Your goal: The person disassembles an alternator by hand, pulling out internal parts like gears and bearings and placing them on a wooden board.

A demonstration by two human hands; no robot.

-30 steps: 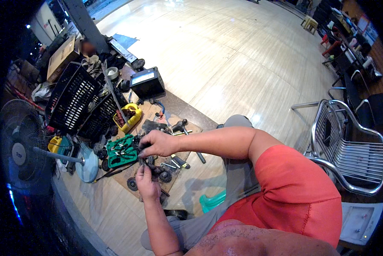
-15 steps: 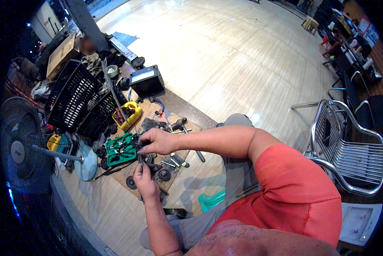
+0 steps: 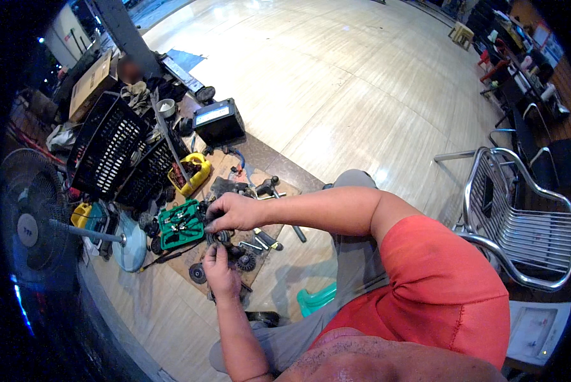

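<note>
A: Largest first?
B: Board (image 3: pixel 182 262), one, brown, on the floor, bearing tools and loose parts.
A: Next?
B: Battery (image 3: pixel 220 124), black, upright beyond it. Tool case (image 3: pixel 182 225), green, lying open.
A: Hands?
B: Right hand (image 3: pixel 234 211), fingers bent at the far side of a dark part; tips obscured, grip cannot be told. Left hand (image 3: pixel 222 274), thumb and forefinger pinched on its near edge.
A: The part?
B: Dark part (image 3: pixel 220 237), ringed, between the hands, just right of the case.
A: Smallest?
B: Ridged wheel (image 3: pixel 246 261) and disc (image 3: pixel 197 274), loose, apart.
A: Condition of the work?
B: Judged midway: tools laid out, one part in handling, others unjoined. Amount remaining: not determinable.
</note>
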